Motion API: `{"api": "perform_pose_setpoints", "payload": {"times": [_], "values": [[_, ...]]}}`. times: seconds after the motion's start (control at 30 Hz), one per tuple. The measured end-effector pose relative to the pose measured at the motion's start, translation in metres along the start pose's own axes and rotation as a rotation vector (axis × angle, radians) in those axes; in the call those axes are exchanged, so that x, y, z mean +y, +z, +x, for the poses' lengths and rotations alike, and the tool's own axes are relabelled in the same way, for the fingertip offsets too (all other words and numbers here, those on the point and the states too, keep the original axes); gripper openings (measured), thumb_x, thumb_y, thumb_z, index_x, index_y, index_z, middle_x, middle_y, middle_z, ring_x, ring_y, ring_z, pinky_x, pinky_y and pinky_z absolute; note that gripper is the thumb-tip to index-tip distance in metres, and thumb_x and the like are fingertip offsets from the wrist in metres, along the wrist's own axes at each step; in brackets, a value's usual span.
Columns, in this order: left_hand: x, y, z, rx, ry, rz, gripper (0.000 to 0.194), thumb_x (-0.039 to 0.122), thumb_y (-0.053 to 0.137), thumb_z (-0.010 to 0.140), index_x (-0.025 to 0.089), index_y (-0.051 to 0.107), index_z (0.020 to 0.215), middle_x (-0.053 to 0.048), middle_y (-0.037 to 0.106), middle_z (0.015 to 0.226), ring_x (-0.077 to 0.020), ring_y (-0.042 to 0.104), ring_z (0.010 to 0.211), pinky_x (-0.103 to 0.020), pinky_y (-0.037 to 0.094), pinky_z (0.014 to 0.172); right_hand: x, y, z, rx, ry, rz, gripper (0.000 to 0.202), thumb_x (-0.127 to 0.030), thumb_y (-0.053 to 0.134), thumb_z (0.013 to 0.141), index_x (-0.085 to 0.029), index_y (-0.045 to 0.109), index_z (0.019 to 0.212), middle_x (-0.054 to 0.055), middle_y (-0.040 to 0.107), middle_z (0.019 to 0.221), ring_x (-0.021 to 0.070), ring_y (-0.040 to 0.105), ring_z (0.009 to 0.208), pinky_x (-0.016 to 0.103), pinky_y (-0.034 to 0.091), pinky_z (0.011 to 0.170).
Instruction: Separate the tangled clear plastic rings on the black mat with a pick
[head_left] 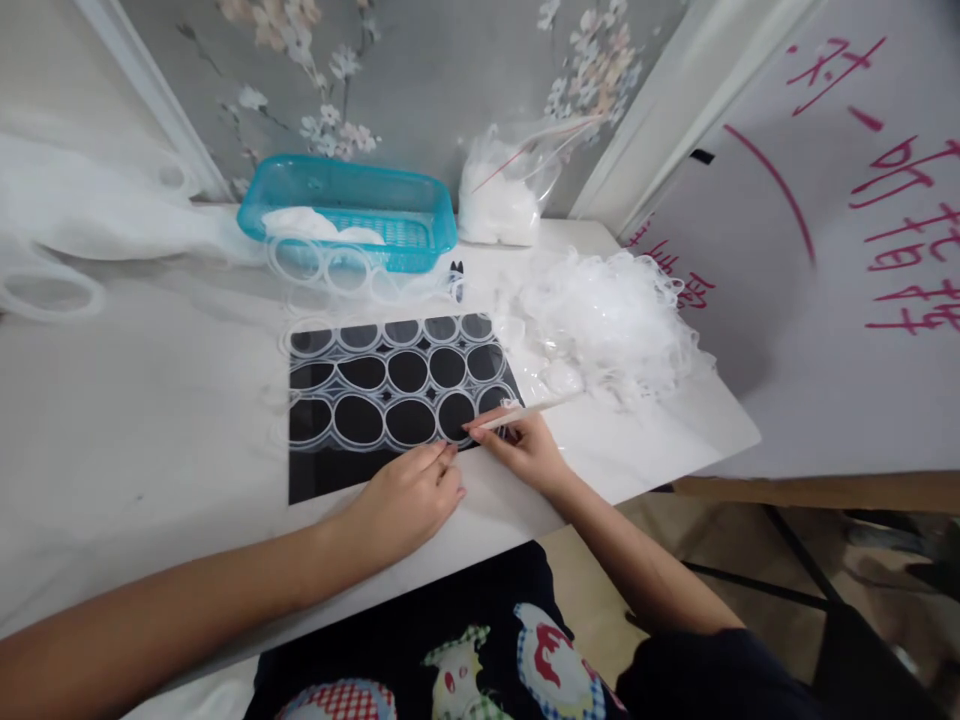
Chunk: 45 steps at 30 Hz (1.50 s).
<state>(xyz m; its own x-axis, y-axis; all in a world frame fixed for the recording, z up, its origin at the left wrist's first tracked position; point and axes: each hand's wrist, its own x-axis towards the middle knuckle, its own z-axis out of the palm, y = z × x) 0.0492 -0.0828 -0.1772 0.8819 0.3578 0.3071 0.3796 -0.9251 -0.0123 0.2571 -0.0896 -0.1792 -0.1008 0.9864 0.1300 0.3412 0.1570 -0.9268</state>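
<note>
A translucent white sheet of joined oval rings (384, 395) lies over a black mat (322, 478) on the white table. My right hand (529, 450) is at the mat's right end, its thumb and fingers closed round a thin, pale, stick-like tool (536, 408). The tool's left end points at the rings in the front row. Beside it, my left hand (412, 495) rests at the mat's front edge with fingers bent and pressed together. Whatever those fingertips may grip is too small to make out.
A heap of clear white scraps (611, 320) covers the table's right side. Behind the mat stand a blue plastic basket (349, 185) with white pieces inside and a filled clear bag (499, 205). A small dark item (457, 282) stands before the basket. White material (97, 205) lies at left.
</note>
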Motion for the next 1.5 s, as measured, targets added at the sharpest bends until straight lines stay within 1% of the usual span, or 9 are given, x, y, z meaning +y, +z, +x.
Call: {"api": "perform_pose_setpoints", "payload": {"times": [0.1,0.23,0.37,0.47,0.7,0.97,1.13,1.33,1.5], "values": [[0.0014,-0.0013,0.0011,-0.044,0.017,0.024,0.024,0.021,0.051,0.094,0.004,0.068,0.096,-0.020,0.072,0.104,-0.0272,0.067,0.102,-0.039,0.052,0.093,0.0031,0.0048,0.0024,-0.059,-0.044,-0.053,0.015,-0.032,0.063,0.088,-0.026,0.077,0.090,0.004,0.077,0.088,0.0210,0.067,0.079,0.035,0.049,0.069],[0.0004,-0.0006,0.0014,-0.001,0.019,0.001,0.026,0.020,0.046,0.097,0.005,0.067,0.095,-0.019,0.072,0.101,-0.0269,0.067,0.102,-0.040,0.051,0.093,0.0055,0.0024,0.0052,-0.095,-0.068,-0.068,0.015,-0.030,0.062,0.089,-0.026,0.076,0.092,0.004,0.077,0.088,0.0216,0.067,0.082,0.036,0.049,0.073],[0.0012,0.0003,-0.0010,-0.012,0.017,-0.039,0.022,0.018,0.048,0.096,0.007,0.067,0.094,-0.019,0.071,0.107,-0.0267,0.065,0.107,-0.040,0.050,0.095,0.0054,0.0032,0.0027,-0.069,-0.027,-0.058,0.015,-0.030,0.062,0.090,-0.025,0.076,0.091,0.004,0.077,0.091,0.0213,0.067,0.082,0.037,0.051,0.075],[0.0017,0.0009,-0.0025,-0.015,0.029,-0.002,0.024,0.019,0.047,0.096,0.007,0.067,0.094,-0.019,0.071,0.107,-0.0273,0.066,0.105,-0.040,0.052,0.093,0.0052,0.0040,0.0024,-0.054,0.003,-0.030,0.016,-0.033,0.062,0.090,-0.025,0.076,0.090,0.005,0.077,0.091,0.0218,0.068,0.083,0.038,0.052,0.076],[0.0019,0.0008,0.0003,0.021,0.000,-0.005,0.023,0.022,0.050,0.095,0.007,0.067,0.094,-0.021,0.070,0.107,-0.0281,0.067,0.104,-0.039,0.053,0.092,0.0029,0.0047,0.0010,-0.038,-0.042,-0.087,0.014,-0.030,0.063,0.089,-0.028,0.077,0.092,0.004,0.077,0.092,0.0229,0.067,0.085,0.040,0.049,0.079],[0.0017,-0.0004,-0.0004,0.001,0.039,0.076,0.022,0.020,0.048,0.095,0.007,0.066,0.094,-0.020,0.071,0.108,-0.0276,0.067,0.103,-0.039,0.054,0.091,-0.0006,0.0039,-0.0013,-0.024,-0.004,-0.073,0.015,-0.032,0.066,0.086,-0.028,0.078,0.093,0.004,0.075,0.083,0.0195,0.060,0.071,0.033,0.045,0.062],[0.0018,0.0002,-0.0007,0.028,0.032,0.046,0.020,0.019,0.050,0.095,0.007,0.066,0.094,-0.022,0.070,0.107,-0.0284,0.067,0.102,-0.040,0.054,0.089,0.0004,0.0038,-0.0011,-0.044,-0.013,-0.092,0.016,-0.030,0.063,0.089,-0.028,0.077,0.095,0.004,0.076,0.087,0.0206,0.062,0.078,0.036,0.046,0.068],[0.0011,0.0028,-0.0001,0.043,0.038,0.036,0.018,0.020,0.057,0.092,0.005,0.065,0.093,-0.022,0.070,0.107,-0.0296,0.067,0.102,-0.040,0.054,0.090,0.0007,0.0036,-0.0010,-0.052,-0.012,-0.110,0.016,-0.029,0.064,0.088,-0.024,0.078,0.094,0.006,0.075,0.083,0.0198,0.062,0.075,0.033,0.046,0.062],[0.0009,0.0038,-0.0008,0.050,0.037,0.041,0.018,0.020,0.056,0.092,0.005,0.065,0.093,-0.022,0.071,0.106,-0.0292,0.068,0.101,-0.039,0.054,0.089,0.0006,0.0041,-0.0008,-0.033,-0.019,-0.080,0.014,-0.028,0.065,0.088,-0.024,0.077,0.093,0.005,0.075,0.081,0.0198,0.063,0.075,0.032,0.045,0.062]]}}
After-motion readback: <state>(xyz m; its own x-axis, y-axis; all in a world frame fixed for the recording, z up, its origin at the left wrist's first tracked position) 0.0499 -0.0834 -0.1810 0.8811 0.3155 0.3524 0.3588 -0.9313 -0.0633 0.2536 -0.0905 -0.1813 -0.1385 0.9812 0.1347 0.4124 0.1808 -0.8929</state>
